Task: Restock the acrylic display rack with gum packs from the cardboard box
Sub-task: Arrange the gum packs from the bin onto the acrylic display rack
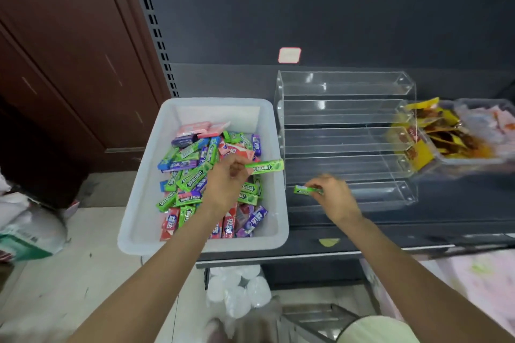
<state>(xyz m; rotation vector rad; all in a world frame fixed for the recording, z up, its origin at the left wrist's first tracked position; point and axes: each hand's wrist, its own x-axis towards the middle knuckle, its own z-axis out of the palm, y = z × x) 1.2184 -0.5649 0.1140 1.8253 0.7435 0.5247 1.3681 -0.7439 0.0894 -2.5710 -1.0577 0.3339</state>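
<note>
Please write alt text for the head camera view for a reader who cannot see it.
Each hand holds a green gum pack: the left hand over a white bin of mixed packs, the right hand at the lowest tier of an empty clear acrylic rack.

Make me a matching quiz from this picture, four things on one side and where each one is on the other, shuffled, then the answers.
Things:
1. left hand
2. right hand
3. acrylic rack
4. yellow snack packets

Places:
A. right of the rack, in a clear tray
B. over the white bin, holding a green gum pack
C. at the rack's lowest tier, pinching a green gum pack
D. on the dark shelf, right of the bin

Pairs: 1-B, 2-C, 3-D, 4-A
</note>
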